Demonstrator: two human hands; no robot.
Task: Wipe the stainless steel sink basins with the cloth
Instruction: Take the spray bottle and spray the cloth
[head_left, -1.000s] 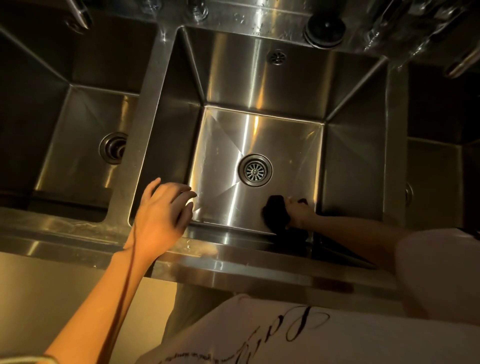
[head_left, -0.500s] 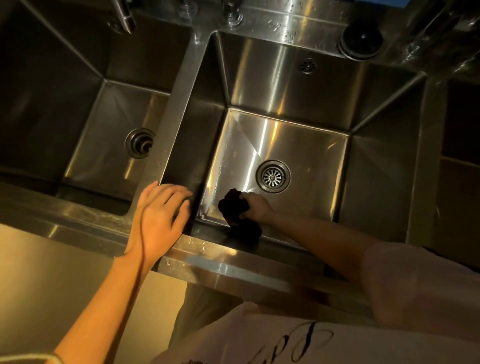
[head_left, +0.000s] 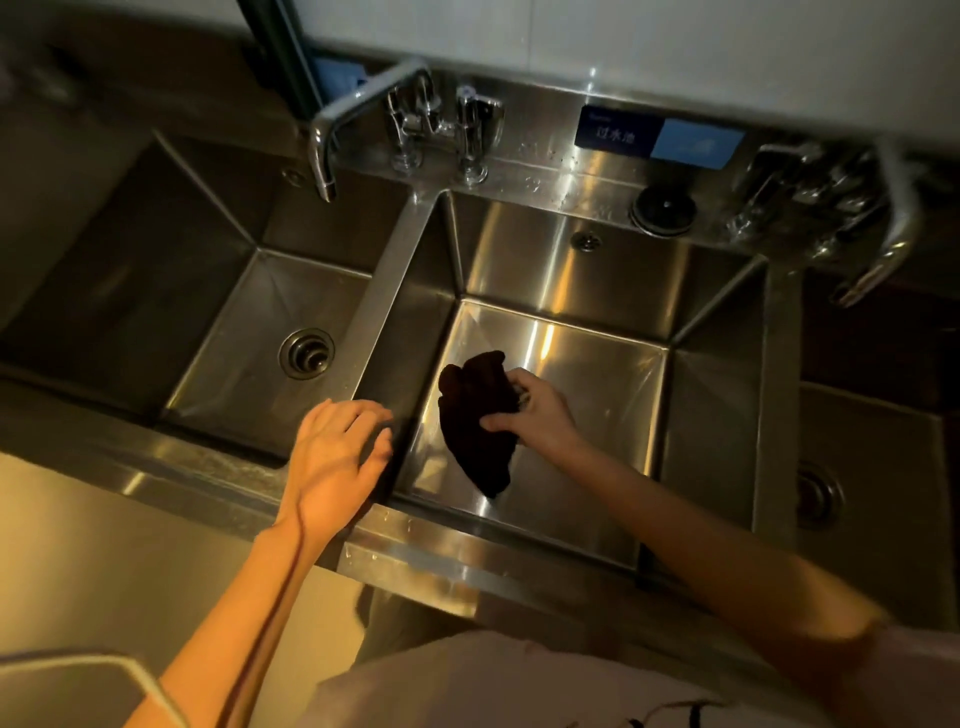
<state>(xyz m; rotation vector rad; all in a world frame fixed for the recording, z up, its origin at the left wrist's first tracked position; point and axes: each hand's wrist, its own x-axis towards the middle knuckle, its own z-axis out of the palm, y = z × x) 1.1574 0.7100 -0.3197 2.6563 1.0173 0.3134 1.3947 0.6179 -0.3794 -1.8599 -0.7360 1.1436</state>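
Your right hand (head_left: 540, 413) is down in the middle basin (head_left: 582, 415), closed around a bunched dark cloth (head_left: 475, 415) that trails across the left part of the basin floor, near the left wall; the cloth appears to cover the drain, which cannot be seen. Your left hand (head_left: 337, 457) rests with loosely spread fingers, holding nothing, on the front rim where the divider (head_left: 384, 296) between the left basin (head_left: 249, 353) and the middle one meets it. To do this step well, flatten the cloth under your palm rather than dragging it as a wad, so more fabric meets the steel, and probably work in overlapping strokes from the back wall toward you. Press into the seams where floor meets walls, since grime likely gathers there. Keep the left hand braced on the rim for balance as you lean in. The right wall and back wall of this basin look untouched by the cloth's present position, and the left basin, under the faucet (head_left: 332, 135), plus the darker basin at far right (head_left: 872, 467), remain to do.
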